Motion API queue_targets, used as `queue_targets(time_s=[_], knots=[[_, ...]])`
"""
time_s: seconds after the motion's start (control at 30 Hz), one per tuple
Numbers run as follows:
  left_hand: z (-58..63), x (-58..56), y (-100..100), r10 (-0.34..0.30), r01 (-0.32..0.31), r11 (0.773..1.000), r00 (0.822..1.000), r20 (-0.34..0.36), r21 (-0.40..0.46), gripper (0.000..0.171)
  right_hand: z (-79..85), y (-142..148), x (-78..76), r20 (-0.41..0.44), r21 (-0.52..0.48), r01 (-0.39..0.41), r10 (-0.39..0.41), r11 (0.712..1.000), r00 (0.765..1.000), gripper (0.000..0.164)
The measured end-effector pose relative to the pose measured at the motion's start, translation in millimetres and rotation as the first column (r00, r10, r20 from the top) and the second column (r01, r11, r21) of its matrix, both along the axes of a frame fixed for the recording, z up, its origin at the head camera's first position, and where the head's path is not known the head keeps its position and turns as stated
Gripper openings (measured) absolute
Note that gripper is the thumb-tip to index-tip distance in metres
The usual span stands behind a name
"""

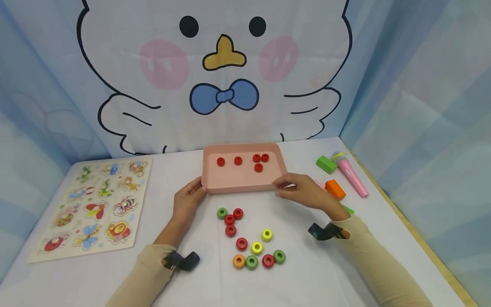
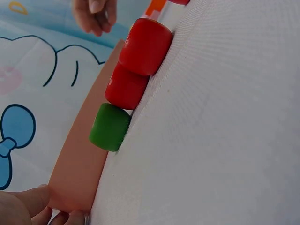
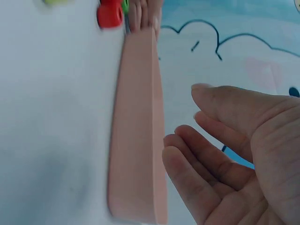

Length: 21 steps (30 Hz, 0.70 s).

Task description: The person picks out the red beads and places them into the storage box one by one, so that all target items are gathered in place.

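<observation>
A shallow pink tray (image 1: 241,186) lies at the back of the white table, with several red beads (image 1: 238,160) spread inside it. My left hand (image 1: 188,199) holds the tray's front left corner; in the left wrist view its thumb (image 2: 35,200) is against the tray wall and the fingertips are at the lower edge. By the front right corner is my right hand (image 1: 301,189). The right wrist view shows its fingers (image 3: 190,176) loosely bent, apart from the tray wall, with nothing between them and the thumb. In front of the tray lie several ring-shaped beads (image 1: 251,262) in red, green, yellow and orange.
At the left lies an insect picture board (image 1: 96,209). A pink toy microphone (image 1: 352,175), a green block (image 1: 326,164) and an orange block (image 1: 335,189) lie at the right, partly behind my right hand. A printed curtain (image 1: 226,123) hangs behind the table.
</observation>
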State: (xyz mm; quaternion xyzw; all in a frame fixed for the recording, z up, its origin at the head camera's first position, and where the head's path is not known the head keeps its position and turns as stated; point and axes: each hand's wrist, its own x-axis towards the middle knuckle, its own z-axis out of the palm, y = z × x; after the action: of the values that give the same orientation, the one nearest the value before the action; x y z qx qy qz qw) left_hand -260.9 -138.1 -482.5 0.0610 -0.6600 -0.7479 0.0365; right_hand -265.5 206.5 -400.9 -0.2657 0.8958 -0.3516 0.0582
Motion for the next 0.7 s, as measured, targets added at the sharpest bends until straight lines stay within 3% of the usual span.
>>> queue_targets(time_s=[0.27,0.47,0.7], knots=[[0.9,0.6,-1.3,0.012,-0.012,1.0,1.0,-0.015,-0.002,0.049,-14.5,-3.5,49.3,0.058,-0.034,-0.152,0.154,0.988,0.986,0.031],[1.7,-0.5,-2.3,0.001,-0.001,1.0,1.0,-0.011,0.016,0.049,-25.3,-11.3,74.1,0.128,-0.081,-0.32,0.328,0.944,0.936,0.029],[0.2,-0.4,0.1,-0.005,0.005,0.998,1.0,-0.006,0.061,0.05,-34.3,-18.0,87.5,0.169,-0.062,-0.416,0.42,0.907,0.892,0.029]])
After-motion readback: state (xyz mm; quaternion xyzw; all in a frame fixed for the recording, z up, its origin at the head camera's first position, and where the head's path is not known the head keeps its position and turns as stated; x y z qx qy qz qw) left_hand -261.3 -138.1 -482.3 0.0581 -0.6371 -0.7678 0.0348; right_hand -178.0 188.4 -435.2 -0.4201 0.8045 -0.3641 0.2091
